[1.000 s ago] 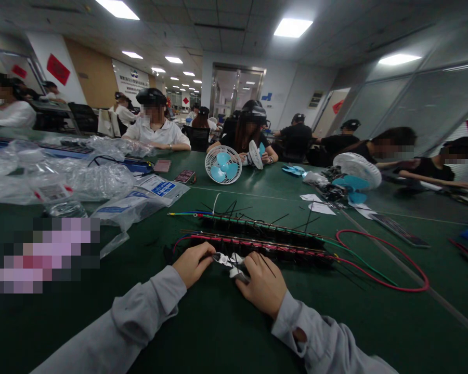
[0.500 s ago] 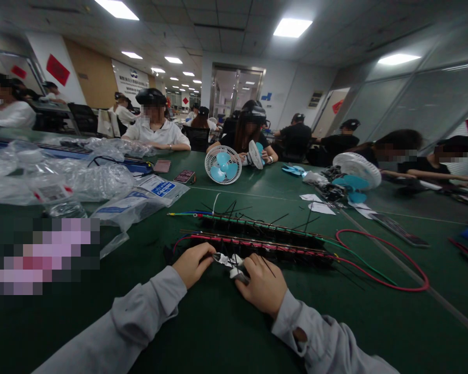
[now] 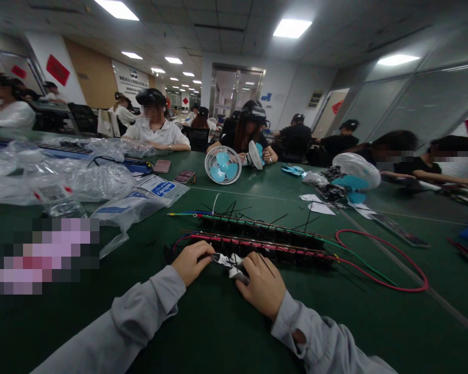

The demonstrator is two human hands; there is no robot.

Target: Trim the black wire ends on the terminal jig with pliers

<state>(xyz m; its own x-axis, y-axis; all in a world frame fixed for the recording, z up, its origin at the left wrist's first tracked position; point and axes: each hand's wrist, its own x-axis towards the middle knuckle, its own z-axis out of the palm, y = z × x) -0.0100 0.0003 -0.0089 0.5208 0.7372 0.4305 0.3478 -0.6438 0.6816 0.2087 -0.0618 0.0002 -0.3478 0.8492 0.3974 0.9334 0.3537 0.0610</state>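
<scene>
My left hand is closed, thumb and fingertips pinching the dark end of a small crumpled-looking white piece. On the other side, my right hand curls its fingers around a white-and-grey piece whose exact kind I cannot make out. A thin black strip crosses the white parts, and another sticks up over the right hand. Just beyond both hands lies a long black strip assembly with a red wire along it and many thin black tie ends. A second, similar strip with a green wire lies behind it.
A red cable loop spreads to the right. Plastic bags and a clear bottle crowd the left side. A blue-bladed fan stands across the green table; another fan lies farther right. Co-workers sit opposite.
Both hands stay nearly in place; the white pieces between them have shifted slightly. Nothing has been let go.
</scene>
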